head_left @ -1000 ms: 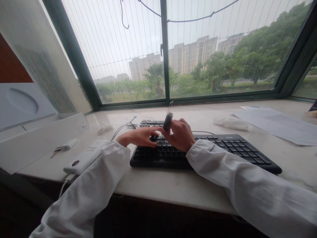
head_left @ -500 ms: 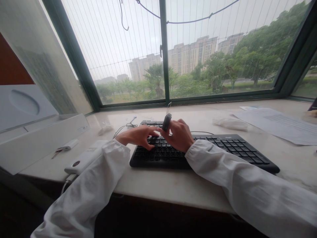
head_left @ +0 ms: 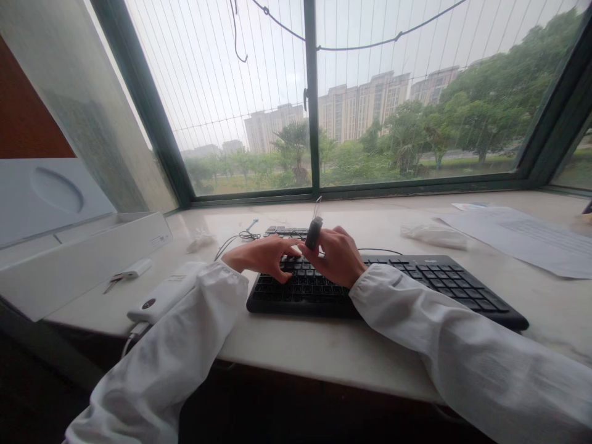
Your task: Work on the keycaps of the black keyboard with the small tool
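Clasped in the right hand (head_left: 340,254) is one black-handled keycap puller (head_left: 313,233), tilted, its thin wire end pointing up. The left hand (head_left: 261,254) is loosely curved with the thumb spread from the fingers, fingertips just beside the right thumb; whether it presses any key cannot be told. Both hands are over one black keyboard (head_left: 314,288), which lies near the front edge of the white stone sill (head_left: 287,345). Just behind the left hand are short rows of black keycaps (head_left: 283,230), and beside them a tangled black cable (head_left: 246,235). Two crumpled plastic bags, a left bag (head_left: 202,239) and a right bag (head_left: 435,236), lie towards the back edge; their contents cannot be made out. Near the left front corner are one white power bank (head_left: 161,296), a cord plugged in, and one white key fob (head_left: 137,268). One open white box (head_left: 92,262) stands at the left end, its inside mostly hidden. Two papers, a large sheet (head_left: 522,237) and a smaller leaflet (head_left: 467,206), overlap near the right end.
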Available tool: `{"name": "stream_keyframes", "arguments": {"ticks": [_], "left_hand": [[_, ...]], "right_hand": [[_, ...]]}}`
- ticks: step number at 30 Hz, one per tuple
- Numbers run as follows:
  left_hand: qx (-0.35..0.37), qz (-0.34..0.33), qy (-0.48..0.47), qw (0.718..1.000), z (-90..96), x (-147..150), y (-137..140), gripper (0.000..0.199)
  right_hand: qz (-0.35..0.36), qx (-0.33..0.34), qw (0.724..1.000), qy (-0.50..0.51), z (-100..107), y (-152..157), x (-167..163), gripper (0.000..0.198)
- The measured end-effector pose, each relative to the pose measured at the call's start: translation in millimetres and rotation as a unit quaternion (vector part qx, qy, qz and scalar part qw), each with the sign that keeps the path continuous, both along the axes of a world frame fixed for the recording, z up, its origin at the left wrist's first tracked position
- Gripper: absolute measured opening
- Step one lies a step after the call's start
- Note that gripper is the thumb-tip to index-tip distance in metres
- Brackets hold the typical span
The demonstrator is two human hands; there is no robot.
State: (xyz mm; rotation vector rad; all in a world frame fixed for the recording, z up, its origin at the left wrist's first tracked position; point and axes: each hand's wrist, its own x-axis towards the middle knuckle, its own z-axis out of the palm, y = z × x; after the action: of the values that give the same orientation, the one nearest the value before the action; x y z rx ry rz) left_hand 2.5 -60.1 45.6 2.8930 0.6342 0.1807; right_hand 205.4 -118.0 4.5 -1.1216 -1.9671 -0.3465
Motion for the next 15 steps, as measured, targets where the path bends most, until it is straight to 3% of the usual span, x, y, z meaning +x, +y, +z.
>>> {"name": "stream_keyframes", "arguments": {"ticks": [5, 11, 15], "left_hand": [[0.001, 0.005, -0.013, 1.0, -2.7, 0.3, 1.0, 0.068], [-0.09, 0.046, -0.053, 0.993, -6.4, -2.0, 7.3, 0.075], [-0.066, 0.028, -0.066, 0.995, -7.2, -1.4, 9.0, 0.064]], "right_hand": [[0.005, 0.003, 1.0, 0.001, -1.3, 0.7, 0.4, 0.029], [0.017, 0.004, 1.0, 0.008, -1.4, -2.0, -1.8, 0.025], [0.031, 0.002, 0.999, 0.009, -0.9, -1.5, -1.4, 0.024]]}}
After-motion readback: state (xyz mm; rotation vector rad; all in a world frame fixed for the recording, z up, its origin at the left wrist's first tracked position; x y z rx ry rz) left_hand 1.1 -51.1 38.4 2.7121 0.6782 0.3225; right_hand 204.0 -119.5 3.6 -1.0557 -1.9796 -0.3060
